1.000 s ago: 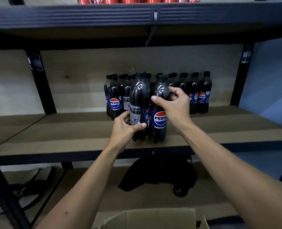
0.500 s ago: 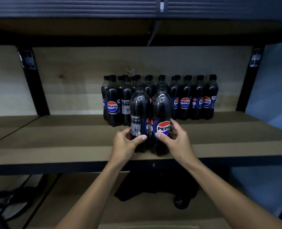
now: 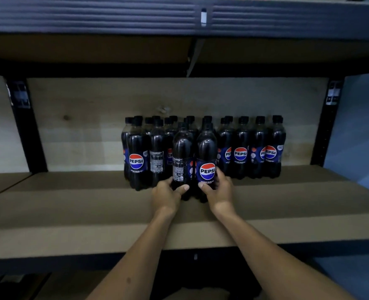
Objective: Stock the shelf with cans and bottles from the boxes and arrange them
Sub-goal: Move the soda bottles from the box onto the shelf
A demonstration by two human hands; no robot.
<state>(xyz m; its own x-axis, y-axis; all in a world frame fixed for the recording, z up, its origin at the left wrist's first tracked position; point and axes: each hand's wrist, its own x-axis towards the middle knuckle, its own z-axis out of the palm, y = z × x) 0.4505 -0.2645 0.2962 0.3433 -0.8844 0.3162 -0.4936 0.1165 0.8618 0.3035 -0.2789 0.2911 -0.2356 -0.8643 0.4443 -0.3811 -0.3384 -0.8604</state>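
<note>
While left hand (image 3: 167, 194) grips barcode-side bottle (image 3: 182, 156), right hand (image 3: 219, 189) grips logo bottle (image 3: 207, 158): fingers curled low; hard shove risks toppling back rows (image 3: 242, 148) at frame centre.

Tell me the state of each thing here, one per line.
Left hand: grips left front bottle.
Right hand: grips right front bottle.
Left front bottle: upright, capped, logo turned away.
Right front bottle: upright, capped, logo forward.
Back bottles: upright, capped.

The single head view looks forward and slightly down, close to the shelf (image 3: 92, 224).
</note>
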